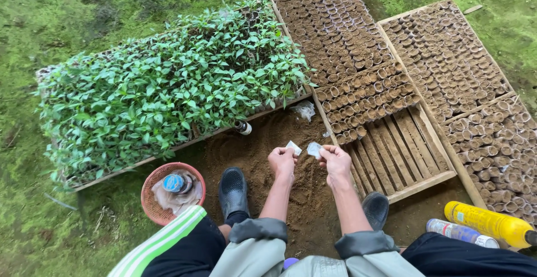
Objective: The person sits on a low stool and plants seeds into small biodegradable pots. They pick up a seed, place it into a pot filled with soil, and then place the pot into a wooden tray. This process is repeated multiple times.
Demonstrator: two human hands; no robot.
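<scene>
Your left hand (281,160) pinches one small pale plastic bag (294,148) between closed fingers, and your right hand (335,159) pinches a second, crumpled clear bag (314,150) the same way. The two bags sit just apart in the gap between your hands, above the loose brown soil (263,159). The nearest bare slats of the wooden tray (403,148) lie just right of your right hand, with rows of small soil-filled tubes (363,98) beyond. Leafy green seedlings (168,87) crowd the tray on your left.
</scene>
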